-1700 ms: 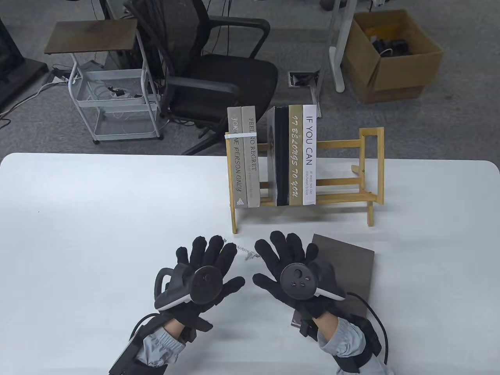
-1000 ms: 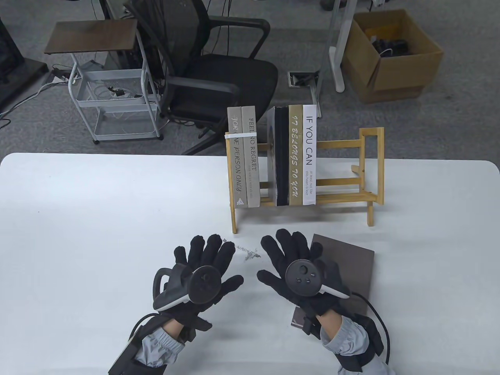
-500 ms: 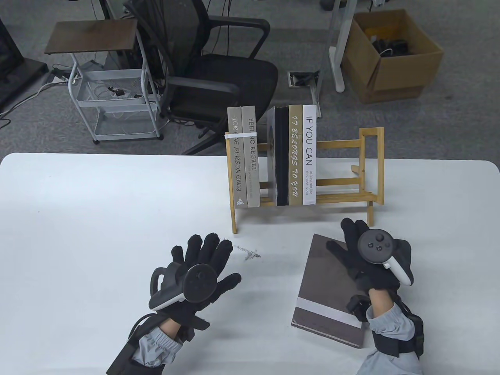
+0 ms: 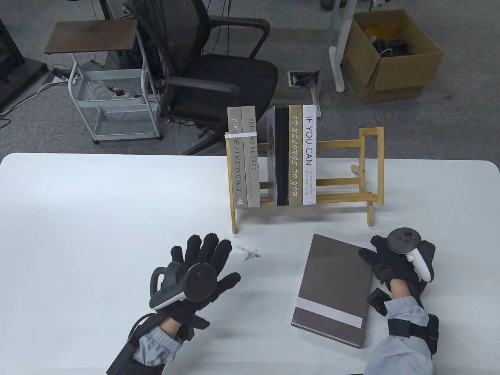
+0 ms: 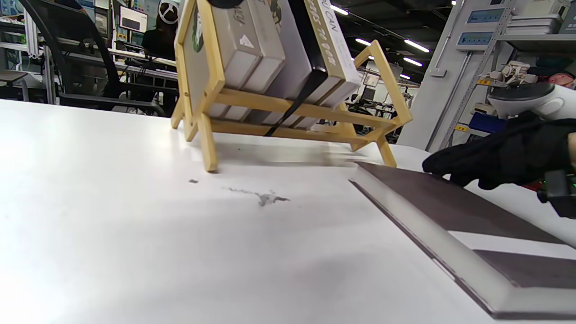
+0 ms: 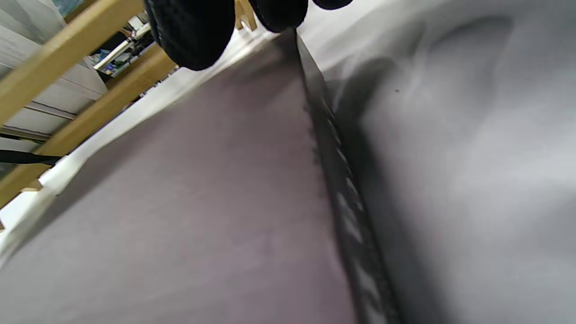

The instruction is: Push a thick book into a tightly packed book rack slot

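A thick brown book (image 4: pixel 336 285) with a white band lies flat on the white table, in front of the wooden rack (image 4: pixel 340 183). The rack holds two grey books (image 4: pixel 244 156) at its left end and a group of three (image 4: pixel 297 156) beside them, with a narrow gap (image 4: pixel 263 172) between. My right hand (image 4: pixel 390 259) is at the book's right edge, thumb on the cover. In the right wrist view its fingertips (image 6: pixel 193 31) hang over the cover (image 6: pixel 202 202). My left hand (image 4: pixel 203 265) lies spread and empty on the table, left of the book.
The rack's right half is bare slats. A grey scribble mark (image 4: pixel 248 253) is on the table between my hands. Beyond the table's far edge are an office chair (image 4: pixel 218 78), a small cart (image 4: pixel 113 101) and a cardboard box (image 4: pixel 390 54). The left wrist view shows the rack (image 5: pixel 288 108) and the book (image 5: pixel 450 211).
My right hand has moved right, from on top of the book to its right edge, which uncovers the cover. The book and my left hand have stayed put.
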The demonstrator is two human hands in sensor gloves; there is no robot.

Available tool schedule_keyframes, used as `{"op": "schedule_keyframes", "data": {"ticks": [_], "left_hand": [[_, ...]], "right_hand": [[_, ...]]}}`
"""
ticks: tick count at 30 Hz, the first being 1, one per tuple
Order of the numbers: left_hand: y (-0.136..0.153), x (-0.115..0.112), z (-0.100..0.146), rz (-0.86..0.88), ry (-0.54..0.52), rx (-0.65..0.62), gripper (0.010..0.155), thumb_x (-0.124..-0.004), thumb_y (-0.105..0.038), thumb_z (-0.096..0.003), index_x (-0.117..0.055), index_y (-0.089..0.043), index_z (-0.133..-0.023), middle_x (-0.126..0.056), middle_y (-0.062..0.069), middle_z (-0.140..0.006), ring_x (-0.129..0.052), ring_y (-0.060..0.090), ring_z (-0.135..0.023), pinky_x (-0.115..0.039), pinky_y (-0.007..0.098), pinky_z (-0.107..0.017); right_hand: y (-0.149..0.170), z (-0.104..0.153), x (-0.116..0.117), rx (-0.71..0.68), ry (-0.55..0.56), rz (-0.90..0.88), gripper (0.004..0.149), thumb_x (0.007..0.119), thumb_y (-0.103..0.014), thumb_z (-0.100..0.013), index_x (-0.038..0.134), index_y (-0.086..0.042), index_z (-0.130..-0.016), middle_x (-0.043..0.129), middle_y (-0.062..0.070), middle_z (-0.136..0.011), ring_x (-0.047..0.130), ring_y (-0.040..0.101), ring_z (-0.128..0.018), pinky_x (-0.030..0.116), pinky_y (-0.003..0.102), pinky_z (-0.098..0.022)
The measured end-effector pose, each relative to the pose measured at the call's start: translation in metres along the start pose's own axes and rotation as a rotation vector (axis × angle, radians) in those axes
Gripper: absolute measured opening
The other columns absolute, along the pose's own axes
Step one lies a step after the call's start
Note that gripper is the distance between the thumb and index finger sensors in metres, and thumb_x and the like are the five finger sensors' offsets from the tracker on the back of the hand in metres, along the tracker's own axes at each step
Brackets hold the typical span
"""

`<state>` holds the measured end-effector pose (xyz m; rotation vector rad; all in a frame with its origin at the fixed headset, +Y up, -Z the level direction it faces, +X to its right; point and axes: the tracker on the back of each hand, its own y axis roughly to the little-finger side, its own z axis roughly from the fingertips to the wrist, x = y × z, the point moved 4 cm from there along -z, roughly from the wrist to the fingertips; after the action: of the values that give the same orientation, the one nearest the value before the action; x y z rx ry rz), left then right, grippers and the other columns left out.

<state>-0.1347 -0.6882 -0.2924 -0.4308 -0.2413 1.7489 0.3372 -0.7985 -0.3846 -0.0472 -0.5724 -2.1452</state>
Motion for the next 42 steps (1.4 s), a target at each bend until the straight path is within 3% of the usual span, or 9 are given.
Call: {"op": "schedule_keyframes", "data": {"ticks": [6, 13, 24, 30, 34, 38, 42], "left_hand": [[0.001, 0.000, -0.001, 0.001, -0.002, 0.002, 0.080, -0.050, -0.069, -0.0648, -0.023, -0.023, -0.124, -0.026, 0.023, -0.131, -0.028, 0.063, -0.115, -0.026, 0.084, -0.072], [0.002, 0.000, -0.001, -0.007, 0.002, 0.013, 0.079, -0.051, -0.068, -0.0649, -0.020, -0.024, -0.124, -0.026, 0.023, -0.131, -0.028, 0.062, -0.115, -0.026, 0.084, -0.073], [0.003, 0.000, -0.002, -0.008, 0.004, 0.021, 0.080, -0.052, -0.067, -0.0650, -0.017, -0.024, -0.123, -0.026, 0.023, -0.131, -0.029, 0.062, -0.115, -0.027, 0.084, -0.073], [0.003, 0.000, -0.002, -0.005, 0.006, 0.020, 0.081, -0.052, -0.067, -0.0652, -0.014, -0.024, -0.122, -0.025, 0.023, -0.131, -0.028, 0.062, -0.115, -0.026, 0.084, -0.073], [0.004, 0.001, -0.002, -0.001, 0.005, 0.022, 0.082, -0.051, -0.067, -0.0652, -0.012, -0.024, -0.122, -0.025, 0.023, -0.131, -0.028, 0.063, -0.115, -0.026, 0.084, -0.073], [0.004, 0.001, -0.001, 0.003, 0.002, 0.022, 0.081, -0.051, -0.067, -0.0652, -0.012, -0.024, -0.122, -0.025, 0.023, -0.131, -0.027, 0.063, -0.115, -0.026, 0.084, -0.073], [0.004, 0.000, -0.001, 0.008, 0.004, 0.018, 0.080, -0.050, -0.068, -0.0653, -0.016, -0.023, -0.123, -0.025, 0.024, -0.131, -0.028, 0.063, -0.115, -0.026, 0.084, -0.072]], "right_hand": [[0.008, -0.006, 0.001, 0.021, 0.002, -0.079, 0.055, 0.077, -0.028, -0.061, 0.067, -0.003, -0.108, 0.046, 0.030, -0.118, 0.030, 0.063, -0.100, 0.021, 0.077, -0.064], [0.008, -0.011, 0.001, 0.064, 0.010, -0.140, 0.042, 0.070, -0.017, -0.064, 0.073, -0.002, -0.103, 0.052, 0.028, -0.115, 0.028, 0.062, -0.100, 0.013, 0.075, -0.059], [0.001, -0.013, -0.003, 0.043, -0.059, -0.223, 0.040, 0.064, -0.011, -0.064, 0.068, 0.003, -0.101, 0.033, 0.042, -0.115, 0.020, 0.071, -0.095, 0.010, 0.080, -0.054], [-0.011, 0.001, -0.016, -0.027, -0.099, -0.304, 0.041, 0.060, -0.011, -0.064, 0.062, 0.001, -0.104, 0.028, 0.060, -0.108, 0.029, 0.082, -0.088, 0.018, 0.083, -0.055], [-0.020, 0.011, -0.024, -0.082, -0.136, -0.341, 0.042, 0.058, -0.011, -0.064, 0.058, -0.001, -0.105, 0.028, 0.064, -0.105, 0.038, 0.083, -0.087, 0.021, 0.084, -0.056], [-0.025, 0.019, -0.031, -0.108, -0.143, -0.349, 0.042, 0.058, -0.011, -0.064, 0.058, -0.001, -0.105, 0.058, 0.052, -0.104, 0.069, 0.070, -0.086, 0.032, 0.082, -0.061], [-0.034, 0.029, -0.039, -0.158, -0.148, -0.369, 0.042, 0.059, -0.014, -0.065, 0.058, -0.002, -0.105, 0.061, 0.045, -0.103, 0.075, 0.061, -0.082, 0.040, 0.081, -0.063]]}}
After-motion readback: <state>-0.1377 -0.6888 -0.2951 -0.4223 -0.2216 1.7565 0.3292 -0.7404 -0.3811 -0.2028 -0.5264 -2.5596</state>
